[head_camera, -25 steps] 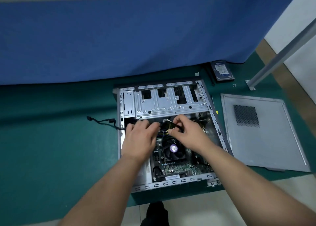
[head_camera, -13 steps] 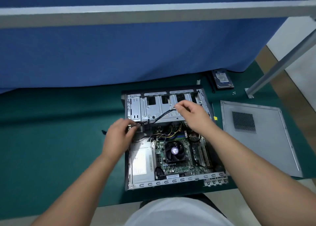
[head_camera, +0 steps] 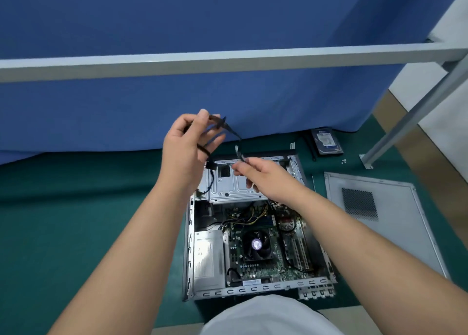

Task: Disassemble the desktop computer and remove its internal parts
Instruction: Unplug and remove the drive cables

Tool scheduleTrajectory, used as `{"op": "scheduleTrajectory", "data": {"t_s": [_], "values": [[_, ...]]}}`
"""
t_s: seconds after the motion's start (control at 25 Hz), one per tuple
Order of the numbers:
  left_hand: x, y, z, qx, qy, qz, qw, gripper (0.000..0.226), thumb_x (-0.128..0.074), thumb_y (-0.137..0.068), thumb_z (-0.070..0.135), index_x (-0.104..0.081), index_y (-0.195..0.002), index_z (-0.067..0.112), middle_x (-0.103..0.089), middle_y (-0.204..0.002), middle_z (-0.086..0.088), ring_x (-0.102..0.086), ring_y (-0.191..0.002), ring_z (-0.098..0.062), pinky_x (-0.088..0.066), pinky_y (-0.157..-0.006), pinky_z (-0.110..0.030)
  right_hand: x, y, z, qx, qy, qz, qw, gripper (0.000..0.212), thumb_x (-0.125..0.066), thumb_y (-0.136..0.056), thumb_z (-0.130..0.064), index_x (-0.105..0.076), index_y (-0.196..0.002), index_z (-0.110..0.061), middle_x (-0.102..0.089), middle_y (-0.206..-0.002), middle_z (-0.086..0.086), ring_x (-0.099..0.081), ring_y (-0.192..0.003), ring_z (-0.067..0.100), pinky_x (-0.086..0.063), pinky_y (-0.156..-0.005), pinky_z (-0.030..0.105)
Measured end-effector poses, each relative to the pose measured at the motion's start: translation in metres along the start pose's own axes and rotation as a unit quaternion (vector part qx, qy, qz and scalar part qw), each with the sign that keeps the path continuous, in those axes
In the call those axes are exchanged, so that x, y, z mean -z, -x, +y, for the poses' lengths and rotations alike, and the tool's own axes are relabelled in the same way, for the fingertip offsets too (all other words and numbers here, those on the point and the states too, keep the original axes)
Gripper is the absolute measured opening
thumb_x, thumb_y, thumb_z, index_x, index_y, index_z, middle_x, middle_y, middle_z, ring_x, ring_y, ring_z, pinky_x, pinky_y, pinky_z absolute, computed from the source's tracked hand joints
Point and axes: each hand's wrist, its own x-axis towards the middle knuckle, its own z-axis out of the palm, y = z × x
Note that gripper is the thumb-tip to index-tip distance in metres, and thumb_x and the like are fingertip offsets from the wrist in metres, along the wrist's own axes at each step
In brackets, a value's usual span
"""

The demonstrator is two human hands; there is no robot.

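Up above the case, both hands are raised with a black cable (head_camera: 234, 133) strung between them. Part of that cable is lost behind the left hand (head_camera: 186, 145), whose thumb and fingers are curled around loops of it, with a connector end poking out past the fingertips. The right hand (head_camera: 260, 173) pinches the cable's other stretch between thumb and forefinger; its remaining fingers fold under and are hard to read. Where the cable's far end goes I cannot tell, as the hands cover it.

Both forearms hide parts of the computer case (head_camera: 188, 246), which lies open on its side on the green mat (head_camera: 76, 220), just ahead of the person. Its drive cage (head_camera: 233, 185) shows bare silver metal. Below sit the motherboard (head_camera: 276, 266) with its dark CPU fan (head_camera: 256, 244) and, on the left, the grey power supply (head_camera: 209, 258). Yellow and black wires bunch above the fan.

Right of the case lies the removed side panel (head_camera: 395, 223), its lower corner cut off by the right arm. A hard drive (head_camera: 326, 140) rests near the blue curtain (head_camera: 177, 30).
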Motion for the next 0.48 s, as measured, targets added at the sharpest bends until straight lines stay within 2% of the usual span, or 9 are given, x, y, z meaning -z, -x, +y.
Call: {"op": "scheduleTrajectory", "data": {"t_s": [0.08,0.16,0.24,0.32,0.36,0.48], "values": [[-0.016,-0.008,-0.002,0.018,0.067,0.004,0.998,0.021,-0.071,-0.097,0.030,-0.061,-0.081,0.020,-0.072,-0.108,-0.012,-0.070,-0.113,-0.039,-0.057,-0.097,-0.051,0.001,0.003,-0.001,0.015,0.040,0.015,0.999,0.035,-0.059,-0.091,-0.062,-0.064,-0.117,-0.040,-0.069,-0.092,-0.027,-0.057,-0.067,-0.009,-0.042,-0.064,0.013],[-0.029,-0.014,-0.009,0.045,0.125,0.022,0.991,0.020,-0.068,-0.099,0.029,-0.055,-0.089,0.017,-0.070,-0.112,-0.017,-0.071,-0.112,-0.039,-0.057,-0.096,-0.053,0.001,0.006,0.005,0.026,0.047,0.030,0.998,0.023,-0.067,-0.093,-0.053,-0.062,-0.114,-0.044,-0.066,-0.091,-0.034,-0.059,-0.070,-0.011,-0.042,-0.065,0.010],[-0.037,-0.018,-0.017,0.068,0.178,0.038,0.981,0.019,-0.065,-0.101,0.028,-0.052,-0.094,0.016,-0.072,-0.112,-0.016,-0.072,-0.111,-0.036,-0.058,-0.091,-0.052,-0.001,0.009,0.012,0.008,0.055,0.037,0.998,0.006,-0.066,-0.096,-0.044,-0.067,-0.101,-0.041,-0.071,-0.092,-0.027,-0.065,-0.080,-0.003,-0.051,-0.074,0.019],[-0.038,-0.021,-0.024,0.076,0.219,0.054,0.971,0.017,-0.063,-0.102,0.027,-0.052,-0.096,0.016,-0.075,-0.111,-0.013,-0.073,-0.110,-0.031,-0.058,-0.092,-0.051,0.000,0.015,0.023,-0.020,0.097,0.028,0.995,0.018,-0.058,-0.101,-0.042,-0.071,-0.096,-0.032,-0.075,-0.091,-0.016,-0.068,-0.087,0.009,-0.055,-0.083,0.033],[-0.037,-0.023,-0.026,0.081,0.240,0.068,0.965,0.015,-0.063,-0.102,0.027,-0.053,-0.097,0.017,-0.076,-0.110,-0.011,-0.073,-0.108,-0.029,-0.057,-0.094,-0.052,0.001,0.019,0.030,-0.035,0.111,0.014,0.993,0.024,-0.053,-0.103,-0.043,-0.072,-0.095,-0.030,-0.076,-0.089,-0.015,-0.068,-0.084,0.007,-0.055,-0.081,0.035],[-0.029,-0.028,-0.031,0.103,0.298,0.134,0.940,0.015,-0.062,-0.102,0.024,-0.059,-0.091,0.015,-0.076,-0.093,-0.008,-0.076,-0.090,-0.024,-0.058,-0.093,-0.051,0.006,0.032,0.047,-0.071,0.117,-0.023,0.990,0.035,-0.045,-0.104,-0.053,-0.067,-0.091,-0.030,-0.074,-0.081,-0.015,-0.059,-0.062,-0.004,-0.046,-0.063,0.026]]}}
